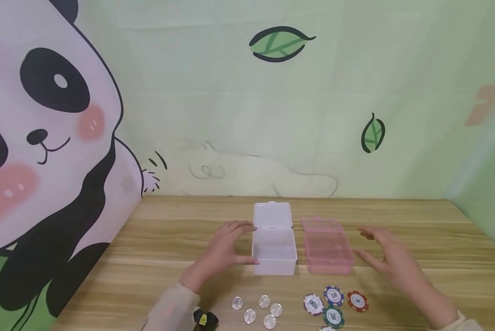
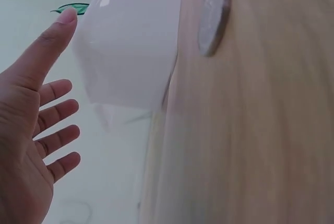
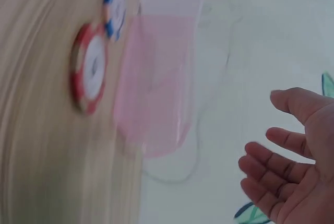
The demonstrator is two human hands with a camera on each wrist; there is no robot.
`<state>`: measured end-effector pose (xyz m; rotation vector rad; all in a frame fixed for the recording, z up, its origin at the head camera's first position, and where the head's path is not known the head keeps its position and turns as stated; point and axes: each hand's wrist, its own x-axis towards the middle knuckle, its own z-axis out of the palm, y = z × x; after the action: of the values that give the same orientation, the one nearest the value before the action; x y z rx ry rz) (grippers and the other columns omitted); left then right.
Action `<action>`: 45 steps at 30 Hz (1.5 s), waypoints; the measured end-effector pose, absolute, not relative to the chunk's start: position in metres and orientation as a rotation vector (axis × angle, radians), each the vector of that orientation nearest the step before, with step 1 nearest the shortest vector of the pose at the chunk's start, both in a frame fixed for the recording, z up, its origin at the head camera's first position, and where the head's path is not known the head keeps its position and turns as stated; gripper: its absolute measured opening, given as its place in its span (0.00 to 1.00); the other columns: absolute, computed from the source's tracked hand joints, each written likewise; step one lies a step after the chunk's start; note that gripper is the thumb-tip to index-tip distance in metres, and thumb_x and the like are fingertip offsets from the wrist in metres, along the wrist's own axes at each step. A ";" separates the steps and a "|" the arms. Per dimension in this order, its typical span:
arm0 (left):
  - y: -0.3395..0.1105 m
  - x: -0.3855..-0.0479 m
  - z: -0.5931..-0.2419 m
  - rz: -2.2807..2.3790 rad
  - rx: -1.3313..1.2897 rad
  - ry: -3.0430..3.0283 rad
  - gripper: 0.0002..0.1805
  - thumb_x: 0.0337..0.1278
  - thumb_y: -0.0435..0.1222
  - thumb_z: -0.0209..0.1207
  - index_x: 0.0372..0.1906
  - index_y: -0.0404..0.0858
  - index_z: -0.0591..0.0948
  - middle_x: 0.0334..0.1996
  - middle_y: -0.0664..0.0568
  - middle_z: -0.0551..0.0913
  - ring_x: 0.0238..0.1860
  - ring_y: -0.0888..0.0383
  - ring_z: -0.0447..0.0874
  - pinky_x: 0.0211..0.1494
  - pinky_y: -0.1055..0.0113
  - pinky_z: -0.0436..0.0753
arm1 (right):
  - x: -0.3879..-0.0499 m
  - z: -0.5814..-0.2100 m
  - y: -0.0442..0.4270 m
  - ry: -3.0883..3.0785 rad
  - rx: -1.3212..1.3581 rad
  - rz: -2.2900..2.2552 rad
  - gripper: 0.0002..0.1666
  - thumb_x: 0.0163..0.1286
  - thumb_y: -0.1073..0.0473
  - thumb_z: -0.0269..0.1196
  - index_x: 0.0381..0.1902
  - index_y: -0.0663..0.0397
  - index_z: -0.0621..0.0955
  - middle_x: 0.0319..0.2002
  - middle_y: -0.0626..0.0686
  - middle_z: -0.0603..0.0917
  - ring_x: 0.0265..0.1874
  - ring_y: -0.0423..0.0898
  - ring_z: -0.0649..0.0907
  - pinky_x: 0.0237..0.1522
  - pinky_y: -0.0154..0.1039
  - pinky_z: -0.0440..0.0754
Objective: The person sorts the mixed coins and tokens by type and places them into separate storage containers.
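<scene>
A white translucent plastic box (image 1: 274,266), its lid (image 1: 273,215) folded back, stands on the table beside a pink translucent box (image 1: 330,266) that is open too. At the white box's left side is my left hand (image 1: 224,246), thumb and fingers spread; whether they touch it I cannot tell. My right hand (image 1: 396,257) hovers just right of the pink box, its fingers loosely bent around nothing. In the right wrist view a gap separates that hand (image 3: 292,166) from the pink box (image 3: 156,83). Both boxes look empty inside.
Several silver coins (image 1: 249,316) lie in front of the white box. Several poker chips, among them a red one (image 1: 357,301) and a green one (image 1: 333,317), lie before the pink box. Behind the wooden table (image 1: 168,257) rises a panda-printed cloth (image 1: 214,92).
</scene>
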<state>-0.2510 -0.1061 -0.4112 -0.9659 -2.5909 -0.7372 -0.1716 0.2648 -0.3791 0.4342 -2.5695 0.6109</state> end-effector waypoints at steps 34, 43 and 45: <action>-0.104 -0.255 -0.424 -0.962 -0.906 -2.660 0.38 0.38 0.51 0.74 0.59 0.42 0.77 0.62 0.50 0.77 0.65 0.46 0.71 0.68 0.46 0.70 | -0.165 -0.410 0.154 -2.780 1.206 0.857 0.05 0.62 0.56 0.66 0.35 0.50 0.82 0.30 0.39 0.80 0.27 0.26 0.72 0.28 0.23 0.74; -0.103 -0.255 -0.426 -0.975 -0.912 -2.655 0.39 0.38 0.51 0.73 0.60 0.43 0.77 0.64 0.51 0.76 0.65 0.47 0.71 0.68 0.47 0.69 | -0.166 -0.413 0.138 -2.835 1.267 0.742 0.05 0.61 0.53 0.67 0.33 0.45 0.84 0.33 0.37 0.80 0.32 0.27 0.75 0.34 0.25 0.77; -0.104 -0.255 -0.426 -0.962 -0.909 -2.654 0.39 0.38 0.51 0.73 0.60 0.43 0.76 0.64 0.51 0.76 0.65 0.48 0.71 0.69 0.47 0.69 | -0.167 -0.413 0.135 -2.848 1.277 0.677 0.06 0.60 0.52 0.67 0.33 0.44 0.83 0.33 0.37 0.80 0.32 0.28 0.75 0.35 0.26 0.77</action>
<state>-0.2551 -0.1041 -0.4265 -0.9085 -2.6543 -0.9620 -0.1668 0.1347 -0.4133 1.2767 -2.8484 0.6768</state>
